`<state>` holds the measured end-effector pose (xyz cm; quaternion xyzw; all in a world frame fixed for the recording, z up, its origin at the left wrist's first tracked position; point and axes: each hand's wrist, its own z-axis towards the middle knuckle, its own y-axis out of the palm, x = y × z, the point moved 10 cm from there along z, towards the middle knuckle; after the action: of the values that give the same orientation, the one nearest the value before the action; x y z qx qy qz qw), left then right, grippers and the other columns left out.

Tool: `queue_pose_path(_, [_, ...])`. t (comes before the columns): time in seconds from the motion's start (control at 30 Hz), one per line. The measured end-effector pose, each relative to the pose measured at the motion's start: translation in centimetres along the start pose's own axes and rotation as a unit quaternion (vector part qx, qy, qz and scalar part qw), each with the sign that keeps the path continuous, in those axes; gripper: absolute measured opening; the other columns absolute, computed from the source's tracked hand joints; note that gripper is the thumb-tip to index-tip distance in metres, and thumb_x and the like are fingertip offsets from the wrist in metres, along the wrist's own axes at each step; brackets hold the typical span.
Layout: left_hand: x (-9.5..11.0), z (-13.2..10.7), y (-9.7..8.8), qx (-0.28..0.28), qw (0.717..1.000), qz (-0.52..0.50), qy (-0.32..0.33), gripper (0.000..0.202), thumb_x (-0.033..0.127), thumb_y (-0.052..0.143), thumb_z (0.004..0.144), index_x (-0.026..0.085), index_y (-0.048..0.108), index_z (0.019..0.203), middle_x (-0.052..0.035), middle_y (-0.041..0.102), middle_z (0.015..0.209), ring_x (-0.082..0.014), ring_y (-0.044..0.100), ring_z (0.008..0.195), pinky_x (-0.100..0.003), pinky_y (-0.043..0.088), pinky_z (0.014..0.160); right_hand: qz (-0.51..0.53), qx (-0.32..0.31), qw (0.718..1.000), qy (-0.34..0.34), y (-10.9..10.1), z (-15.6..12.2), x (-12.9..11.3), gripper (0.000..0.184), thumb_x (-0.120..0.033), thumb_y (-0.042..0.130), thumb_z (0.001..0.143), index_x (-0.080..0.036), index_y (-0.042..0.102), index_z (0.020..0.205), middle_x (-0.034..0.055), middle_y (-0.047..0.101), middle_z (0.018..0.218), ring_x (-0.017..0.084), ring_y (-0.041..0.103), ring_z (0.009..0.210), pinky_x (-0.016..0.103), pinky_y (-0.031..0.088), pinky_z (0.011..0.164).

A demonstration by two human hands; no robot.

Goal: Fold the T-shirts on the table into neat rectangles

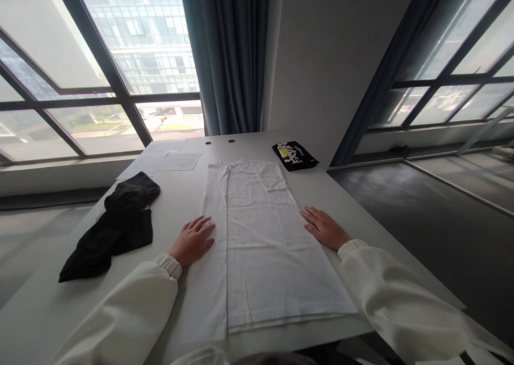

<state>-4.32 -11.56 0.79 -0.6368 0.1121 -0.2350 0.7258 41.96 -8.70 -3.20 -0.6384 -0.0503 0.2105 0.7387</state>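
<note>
A white garment (261, 236) lies flat on the white table (180, 199), its sides folded in lengthwise into a long panel. My left hand (193, 240) rests palm down on the garment's left edge, fingers stretched out. On the right edge, my right hand (323, 227) lies flat with its fingers spread. Neither hand holds anything. Both arms wear white sleeves with elastic cuffs.
A crumpled black garment (116, 223) lies at the table's left. A folded black item with yellow and white print (295, 156) sits at the far right corner. Paper sheets (168, 159) lie at the far left. Windows and blue curtains stand behind; the table's right edge borders grey floor.
</note>
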Motion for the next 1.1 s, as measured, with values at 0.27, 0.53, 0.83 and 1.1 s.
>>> queue_pose_path(0.27, [10.6, -7.5, 0.2, -0.164, 0.978, 0.019, -0.124, 0.032, 0.048, 0.053, 0.101, 0.021, 0.069, 0.096, -0.0096, 0.078, 0.091, -0.0278, 0.075, 0.089, -0.037, 0.052, 0.079, 0.001, 0.05, 0.999, 0.013, 0.2, -2.4, 1.8, 0.051, -0.043, 0.044, 0.103, -0.022, 0.067, 0.143, 0.0148, 0.058, 0.155, 0.033, 0.053, 0.145, 0.055, 0.043, 0.121])
queue_pose_path(0.53, [11.7, -7.2, 0.5, -0.198, 0.963, 0.041, -0.177, 0.034, 0.029, 0.047, 0.1, 0.016, 0.078, 0.098, -0.0182, 0.08, 0.104, -0.031, 0.077, 0.098, -0.038, 0.051, 0.077, 0.022, 0.063, 0.997, 0.035, -0.1, -2.2, 2.2, 0.051, -0.041, 0.047, 0.099, -0.02, 0.069, 0.141, 0.0155, 0.06, 0.153, 0.033, 0.054, 0.143, 0.055, 0.043, 0.121])
queue_pose_path(0.83, [11.6, -6.7, -0.4, -0.176, 0.969, 0.044, -0.165, 0.035, 0.03, 0.043, 0.104, 0.02, 0.074, 0.095, -0.0146, 0.08, 0.101, -0.0274, 0.076, 0.097, -0.036, 0.05, 0.078, 0.032, 0.062, 0.997, 0.042, -0.4, -2.6, 1.1, 0.05, -0.041, 0.046, 0.1, -0.019, 0.072, 0.137, 0.0163, 0.062, 0.15, 0.033, 0.056, 0.14, 0.053, 0.043, 0.121])
queue_pose_path(1.1, [12.4, -7.3, -0.6, -0.01, 0.997, -0.005, -0.079, 0.039, 0.045, 0.06, 0.099, 0.023, 0.066, 0.13, -0.0162, 0.069, 0.135, -0.0319, 0.064, 0.126, -0.046, 0.05, 0.107, 0.047, 0.059, 0.996, 0.041, -0.9, -2.9, 0.6, 0.048, -0.044, 0.054, 0.097, -0.021, 0.073, 0.134, 0.0158, 0.063, 0.148, 0.033, 0.057, 0.138, 0.053, 0.043, 0.12])
